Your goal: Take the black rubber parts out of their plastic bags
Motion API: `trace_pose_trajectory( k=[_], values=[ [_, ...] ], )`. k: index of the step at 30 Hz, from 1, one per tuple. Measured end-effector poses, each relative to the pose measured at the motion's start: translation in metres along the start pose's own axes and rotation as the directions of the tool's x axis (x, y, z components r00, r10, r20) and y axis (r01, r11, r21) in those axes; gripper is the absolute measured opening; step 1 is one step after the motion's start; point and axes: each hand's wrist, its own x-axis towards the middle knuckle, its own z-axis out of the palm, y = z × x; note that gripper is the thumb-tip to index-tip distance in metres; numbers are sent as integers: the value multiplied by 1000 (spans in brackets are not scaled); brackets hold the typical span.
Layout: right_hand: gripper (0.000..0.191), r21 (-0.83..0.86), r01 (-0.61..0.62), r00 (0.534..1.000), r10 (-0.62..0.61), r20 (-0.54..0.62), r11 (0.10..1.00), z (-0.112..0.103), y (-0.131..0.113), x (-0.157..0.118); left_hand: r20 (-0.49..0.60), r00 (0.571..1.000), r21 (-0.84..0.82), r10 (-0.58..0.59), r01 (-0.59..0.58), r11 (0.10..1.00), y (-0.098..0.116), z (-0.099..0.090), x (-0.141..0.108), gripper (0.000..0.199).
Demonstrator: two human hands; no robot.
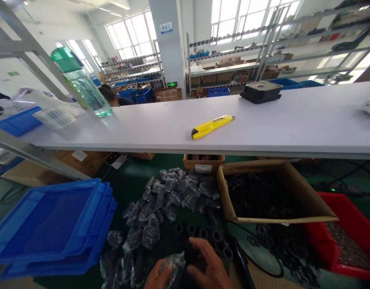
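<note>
My left hand is closed on a dark part wrapped in clear plastic at the bottom middle. Just right of it, my right hand has its fingers apart and curved; the dark area between thumb and fingers is hard to read, and I see nothing gripped there. Black ring-ended parts stand in rows beyond my right fingertips. A heap of plastic-wrapped dark parts spreads ahead and to the left of my hands. Right of my right hand lies a black, handle-shaped tool with a cable.
Stacked blue trays stand left. An open cardboard box of black parts and a red bin of small metal pieces are right. Overhead, a white shelf bears a yellow utility knife, a bottle and a black box.
</note>
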Motion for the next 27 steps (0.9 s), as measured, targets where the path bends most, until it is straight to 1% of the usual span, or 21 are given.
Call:
trace_pose_trajectory(
  k=[1, 3, 4, 6, 7, 8, 10, 12, 14, 15, 17, 18, 19, 20, 21, 22, 23, 25, 27],
  values=[
    [55, -69, 124, 990, -119, 81, 990, 14, 6, -1, 3, 1000, -20, -21, 21, 1000, 0, 6, 7, 55],
    [55, -192, 305, 948, -277, 158, 933, 41, 21, -1, 32, 998, -22, -49, 50, 999, 2, 16, 22, 55],
    [55, -226, 368, 926, -333, 179, 902, 50, 29, 0, 47, 997, -24, -66, 67, 997, 4, 20, 27, 55],
    [56, -240, 421, 905, -388, 174, 875, 57, 41, 4, 90, 991, -43, -101, 105, 993, 8, 27, 36, 57],
    [57, -226, 413, 909, -385, 158, 882, 55, 45, 7, 121, 985, -58, -120, 127, 990, 11, 30, 38, 58],
    [55, -209, 382, 923, -361, 135, 900, 51, 46, 10, 156, 978, -73, -138, 151, 986, 15, 32, 40, 60],
    [41, -173, 281, 959, -269, 87, 944, 41, 42, 17, 245, 952, -84, -182, 208, 974, 23, 38, 41, 67],
    [33, -137, 186, 982, -181, 53, 973, 33, 32, 23, 330, 919, -51, -217, 247, 968, 30, 39, 43, 77],
    [34, -132, 137, 991, -134, 28, 982, 29, 22, 30, 374, 900, 27, -226, 232, 972, 36, 35, 46, 82],
    [33, -158, 130, 992, -129, 15, 979, 28, 16, 33, 372, 903, 83, -213, 196, 977, 39, 29, 50, 81],
    [30, -267, 118, 992, -124, -4, 956, 26, 6, 40, 316, 941, 220, -124, 54, 974, 44, 12, 61, 69],
    [28, -335, 116, 993, -121, 4, 935, 26, 1, 43, 270, 962, 298, -46, -38, 954, 45, 2, 69, 59],
    [26, -395, 121, 992, -120, 28, 911, 25, -4, 45, 227, 973, 380, 45, -131, 916, 47, -8, 78, 51],
    [25, -435, 136, 991, -119, 67, 890, 25, -10, 47, 197, 971, 460, 138, -216, 861, 48, -18, 88, 45],
    [25, -450, 153, 987, -117, 107, 880, 24, -15, 49, 184, 957, 533, 223, -288, 795, 49, -26, 99, 44],
    [25, -441, 156, 986, -113, 123, 884, 24, -21, 50, 194, 938, 597, 288, -346, 724, 49, -32, 110, 47],
    [25, -410, 129, 990, -94, 105, 903, 23, -27, 50, 222, 916, 648, 333, -394, 652, 50, -36, 121, 51],
    [25, -287, 19, 1000, -15, 13, 958, 21, -40, 47, 298, 875, 713, 381, -470, 521, 49, -39, 143, 58],
    [25, -125, -82, 995, 73, -72, 989, 19, -54, 42, 364, 845, 747, 391, -516, 419, 49, -37, 161, 61]
  ],
)
